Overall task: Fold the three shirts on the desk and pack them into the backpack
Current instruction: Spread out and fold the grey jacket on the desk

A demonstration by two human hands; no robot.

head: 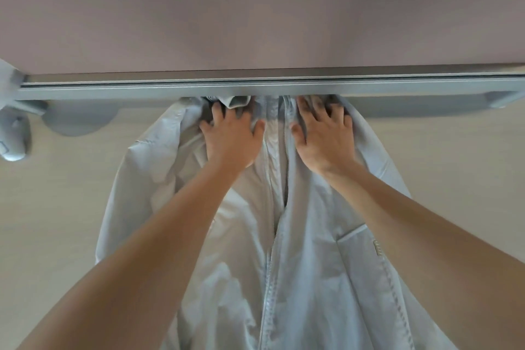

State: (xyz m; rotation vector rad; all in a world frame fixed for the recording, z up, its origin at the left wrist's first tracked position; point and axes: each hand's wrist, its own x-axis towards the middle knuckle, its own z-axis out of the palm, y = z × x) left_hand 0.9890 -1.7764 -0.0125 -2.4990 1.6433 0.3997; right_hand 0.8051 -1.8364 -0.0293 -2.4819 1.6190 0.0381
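Observation:
A pale blue-grey zip-front shirt lies spread lengthwise on the light wooden desk, collar at the far edge. Its zipper runs down the middle, partly open. My left hand presses flat on the fabric just left of the zipper near the collar, fingers spread. My right hand presses flat just right of the zipper, fingers spread toward the collar. A chest pocket sits on the right panel. No backpack or other shirts are in view.
A grey metal rail runs along the desk's far edge below a mauve partition wall. A pale bracket and a small rounded device sit at the far left.

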